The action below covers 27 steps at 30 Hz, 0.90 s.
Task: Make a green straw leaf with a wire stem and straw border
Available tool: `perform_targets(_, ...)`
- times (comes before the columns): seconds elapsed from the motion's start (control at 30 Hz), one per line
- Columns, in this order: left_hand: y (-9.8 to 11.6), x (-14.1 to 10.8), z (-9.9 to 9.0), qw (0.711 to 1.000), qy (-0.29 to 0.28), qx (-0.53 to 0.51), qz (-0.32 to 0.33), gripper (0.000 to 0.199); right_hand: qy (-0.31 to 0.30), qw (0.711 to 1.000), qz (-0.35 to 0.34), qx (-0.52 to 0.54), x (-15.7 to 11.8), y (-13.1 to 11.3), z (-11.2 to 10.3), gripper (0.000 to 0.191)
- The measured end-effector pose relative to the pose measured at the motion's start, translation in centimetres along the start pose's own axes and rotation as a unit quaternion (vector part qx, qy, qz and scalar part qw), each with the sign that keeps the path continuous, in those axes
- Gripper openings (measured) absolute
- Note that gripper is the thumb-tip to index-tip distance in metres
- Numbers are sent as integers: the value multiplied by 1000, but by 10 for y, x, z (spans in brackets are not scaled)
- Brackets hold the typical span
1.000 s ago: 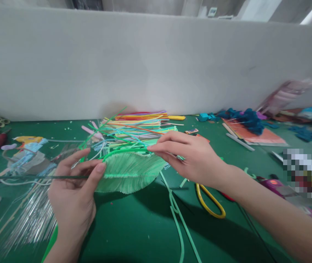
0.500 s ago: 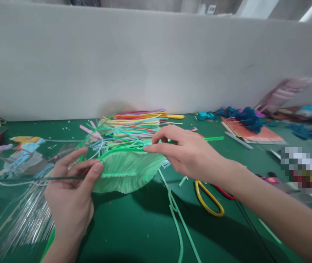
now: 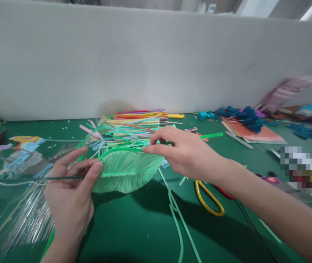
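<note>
A light green fuzzy leaf [image 3: 131, 170] hangs above the table between my hands, with a brighter green pipe cleaner [image 3: 212, 135] along its upper edge and past my right hand. My left hand [image 3: 72, 182] pinches the leaf's left end between thumb and fingers; a thin dark stem [image 3: 32, 179] runs from there to the left. The closed thumb and forefinger of my right hand [image 3: 181, 151] pinch the bright green strip at the leaf's upper right edge. The leaf's right tip lies behind that hand.
Colourful pipe cleaners [image 3: 136, 122] are piled behind the leaf. Yellow-handled scissors [image 3: 209, 199] and loose green strips [image 3: 181, 219] lie at the front right. Silvery wires [image 3: 31, 219] and a yellow glue gun [image 3: 25, 139] are at left. A grey panel [image 3: 145, 62] stands behind.
My right hand has shifted very slightly left along the leaf's upper edge. The strip's free end beyond it has tilted up a little. My left hand keeps its hold.
</note>
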<state>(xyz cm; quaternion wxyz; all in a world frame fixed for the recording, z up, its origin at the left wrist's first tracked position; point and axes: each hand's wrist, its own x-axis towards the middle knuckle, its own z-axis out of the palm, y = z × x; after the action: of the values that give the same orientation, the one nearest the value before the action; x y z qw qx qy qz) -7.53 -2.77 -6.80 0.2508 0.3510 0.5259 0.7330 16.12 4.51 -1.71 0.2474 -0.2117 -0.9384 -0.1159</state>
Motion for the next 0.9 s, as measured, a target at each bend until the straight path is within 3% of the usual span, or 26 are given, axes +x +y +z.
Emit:
perform_targets(0.17, -1, 1, 0, 1000, 6, 0, 5, 45, -42, 999, 24, -2, -5, 5, -5, 55)
perform_targets(0.37, -1, 1, 1, 1000, 3, 8, 3, 47, -10, 1000, 20, 3, -12, 13, -6, 42)
perform_targets(0.9, -2, 1, 1, 1000, 10, -2, 11, 45, -4, 999, -33, -20, -4, 16, -1, 48)
